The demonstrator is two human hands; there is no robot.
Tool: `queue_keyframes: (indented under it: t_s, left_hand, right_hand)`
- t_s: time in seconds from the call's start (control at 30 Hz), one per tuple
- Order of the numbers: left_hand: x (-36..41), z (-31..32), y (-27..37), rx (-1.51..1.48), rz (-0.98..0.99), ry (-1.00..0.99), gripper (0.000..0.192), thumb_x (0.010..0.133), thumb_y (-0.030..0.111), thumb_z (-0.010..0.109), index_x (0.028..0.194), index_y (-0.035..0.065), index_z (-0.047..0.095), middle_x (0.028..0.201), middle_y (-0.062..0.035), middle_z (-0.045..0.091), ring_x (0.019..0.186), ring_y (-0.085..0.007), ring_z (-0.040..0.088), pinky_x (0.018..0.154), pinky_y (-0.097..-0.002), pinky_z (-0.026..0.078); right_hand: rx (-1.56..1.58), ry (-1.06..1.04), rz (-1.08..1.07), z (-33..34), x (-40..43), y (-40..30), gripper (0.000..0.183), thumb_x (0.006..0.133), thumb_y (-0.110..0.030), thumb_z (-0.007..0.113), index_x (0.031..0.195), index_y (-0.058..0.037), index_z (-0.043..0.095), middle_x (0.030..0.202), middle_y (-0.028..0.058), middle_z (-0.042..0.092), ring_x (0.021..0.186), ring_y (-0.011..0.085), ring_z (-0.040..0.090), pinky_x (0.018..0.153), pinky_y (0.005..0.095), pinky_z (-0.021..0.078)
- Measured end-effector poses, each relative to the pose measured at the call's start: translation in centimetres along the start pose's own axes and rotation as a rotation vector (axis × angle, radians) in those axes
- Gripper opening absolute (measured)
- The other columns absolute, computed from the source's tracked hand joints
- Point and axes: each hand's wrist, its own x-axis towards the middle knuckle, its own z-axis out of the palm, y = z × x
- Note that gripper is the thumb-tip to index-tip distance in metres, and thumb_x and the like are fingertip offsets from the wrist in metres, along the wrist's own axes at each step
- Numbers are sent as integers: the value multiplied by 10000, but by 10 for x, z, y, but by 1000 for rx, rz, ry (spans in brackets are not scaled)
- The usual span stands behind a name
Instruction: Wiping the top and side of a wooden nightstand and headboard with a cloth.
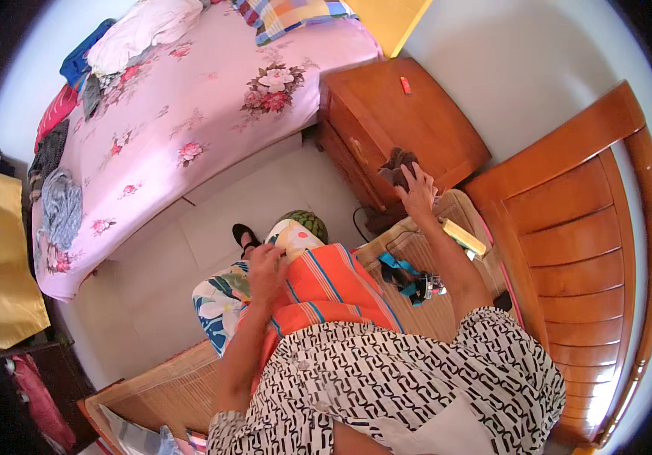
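My right hand (418, 190) grips a bunched dark brown cloth (398, 166) at the front edge of the wooden bedside cabinet (417, 122). With its fingers loosely bent, my left hand (268, 267) rests at my lap by the orange striped cloth (326, 284); nothing shows in it. That orange cloth lies across my floral-clad thighs. Beyond my knee a green striped watermelon (310, 223) sits on the floor, partly hidden by my leg.
To my right on the woven-mat seat (417, 244) lie a blue and black strap (402, 270) and a yellow box (463, 238). A small red item (405, 85) is on the cabinet. Rumpled clothes (61, 207) line the far side of the bed with its pink floral sheet (189, 114).
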Motion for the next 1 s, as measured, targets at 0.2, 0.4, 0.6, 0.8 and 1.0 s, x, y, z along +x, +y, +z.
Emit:
queue_keyframes:
  t_s: [0.2, 0.4, 0.6, 0.8, 1.0]
  left_hand:
    - [-85, -126, -48, 329, -218, -208, 179, 784, 117, 664, 956, 68, 658, 1030, -127, 623, 1046, -335, 556, 914, -458, 415]
    - [-80, -124, -39, 389, -69, -158, 128, 769, 118, 652, 880, 53, 659, 972, -94, 633, 1015, -318, 550, 905, -447, 407]
    - [-86, -110, -63, 275, -164, -248, 82, 773, 123, 656, 805, 47, 653, 854, -98, 636, 896, -300, 584, 892, -439, 409]
    - [-67, -106, -74, 197, -172, -234, 67, 788, 115, 647, 799, 49, 641, 830, -96, 620, 868, -306, 576, 868, -435, 408]
    - [-56, -104, -84, 183, -234, -252, 42, 802, 99, 634, 798, 56, 637, 832, -88, 617, 870, -286, 571, 867, -416, 387]
  right_hand:
    - [-183, 19, 0, 10, 7, -5, 683, 856, -324, 708, 1465, -243, 408, 1533, 69, 295, 1312, 336, 327, 997, 560, 348]
    - [-229, 78, -47, 17, 44, -31, 706, 825, -315, 718, 1455, -232, 412, 1506, 69, 327, 1279, 322, 354, 970, 551, 357]
    - [-227, 78, -54, 44, 97, -59, 720, 805, -317, 718, 1453, -227, 418, 1491, 80, 347, 1267, 340, 371, 960, 561, 361]
    - [-224, 136, -127, 53, 181, -85, 713, 826, -311, 699, 1465, -233, 393, 1486, 104, 341, 1251, 377, 396, 948, 588, 375]
    - [-257, 77, -123, 59, 246, -119, 719, 849, -327, 687, 1483, -266, 355, 1505, 91, 324, 1269, 393, 392, 946, 624, 383]
